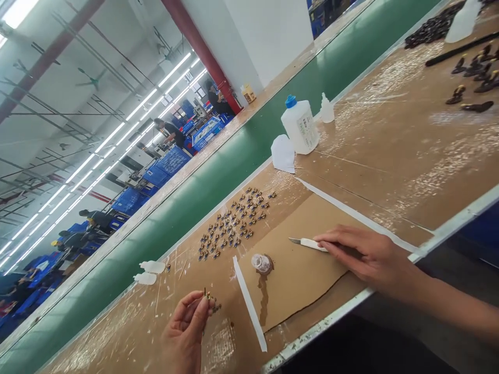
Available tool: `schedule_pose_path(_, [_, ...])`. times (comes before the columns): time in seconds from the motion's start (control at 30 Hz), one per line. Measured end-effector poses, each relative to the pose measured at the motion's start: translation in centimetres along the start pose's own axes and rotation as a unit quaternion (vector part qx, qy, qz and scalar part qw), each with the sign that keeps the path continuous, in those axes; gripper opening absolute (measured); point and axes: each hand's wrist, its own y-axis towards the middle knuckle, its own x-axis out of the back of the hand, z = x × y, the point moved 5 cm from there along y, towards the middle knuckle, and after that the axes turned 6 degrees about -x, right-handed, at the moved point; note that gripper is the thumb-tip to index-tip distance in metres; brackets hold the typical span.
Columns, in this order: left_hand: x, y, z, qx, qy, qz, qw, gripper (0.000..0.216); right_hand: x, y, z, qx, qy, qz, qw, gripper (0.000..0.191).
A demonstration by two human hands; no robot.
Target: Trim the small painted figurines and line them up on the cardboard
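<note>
Overhead, seen from the head view: left hand pinching a tiny metal part above the glossy taped cardboard desk, right hand gripping a slim white-handled blade flat on brown card, near small parts in rows.

a long workbench covered in brown card and shiny tape. beyond the left hand lies a spread of small brass-and-dark parts, with two small squeeze bottles on their sides nearby. between the hands sits a small clear cap. far beyond the right hand stands a blue-capped white bottle.
</note>
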Motion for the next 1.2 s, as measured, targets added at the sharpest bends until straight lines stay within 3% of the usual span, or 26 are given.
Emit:
schedule_pose_path(0.37, [-5.6,-1.1,-3.2,-0.091,0.238,0.063,0.965,0.045,0.8,0.3,0.8,0.024,0.042,-0.03,0.998,0.019])
schedule_pose_path(0.57, [-9.4,-1.2,-4.8,-0.217,0.356,0.092,0.904,0.038,0.6,0.1,0.3,0.016,0.043,-0.028,0.999,0.019])
schedule_pose_path(0.73, [-12.0,-1.3,-6.0,-0.296,0.394,0.138,0.859,0.023,0.9,0.1,0.4,0.028,0.046,-0.039,0.998,0.021])
schedule_pose_path(0.9, [-12.9,-0.8,-5.9,-0.321,0.435,0.158,0.827,0.023,0.9,0.2,0.5,0.037,0.059,-0.042,0.997,0.02])
schedule_pose_path(1.2, [-13.2,-0.7,-5.6,-0.326,0.447,0.179,0.813,0.022,1.0,0.2,0.4,0.04,0.063,-0.044,0.996,0.02])
